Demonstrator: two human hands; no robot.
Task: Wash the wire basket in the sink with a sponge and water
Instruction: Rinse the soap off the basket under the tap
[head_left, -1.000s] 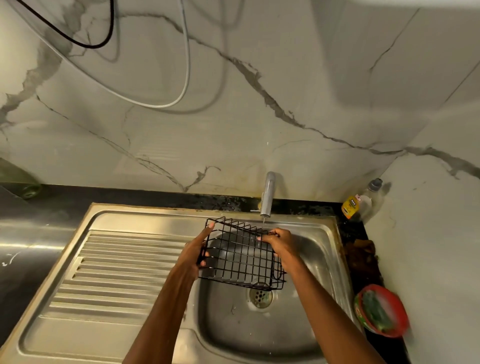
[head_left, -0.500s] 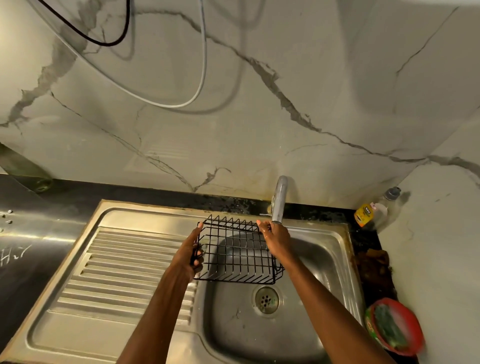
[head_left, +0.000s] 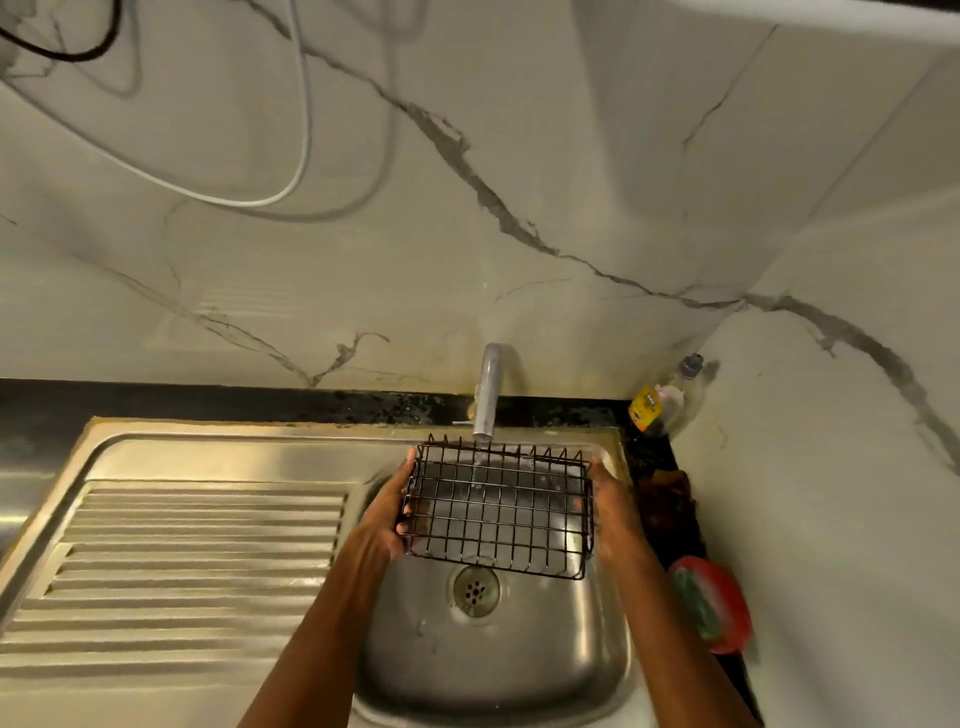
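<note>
Water now runs from the tap (head_left: 488, 395) through the black wire basket (head_left: 498, 506), swung square under the spout since a second ago. Left hand (head_left: 387, 512) and right hand (head_left: 613, 506) grip its ends above the sink (head_left: 493, 654). Rinsing has begun; the sponge (head_left: 698, 605) sits untouched.

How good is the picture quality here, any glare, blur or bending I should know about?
Head view: warm, dim yellowish light; bright glare streaks on the sink drainboard; the wide lens bends the counter edge and wall lines; the red dish at right is smeared by blur; the basket, held by the left hand and right hand, is fairly sharp; the cables cast soft shadows on the wall.
</note>
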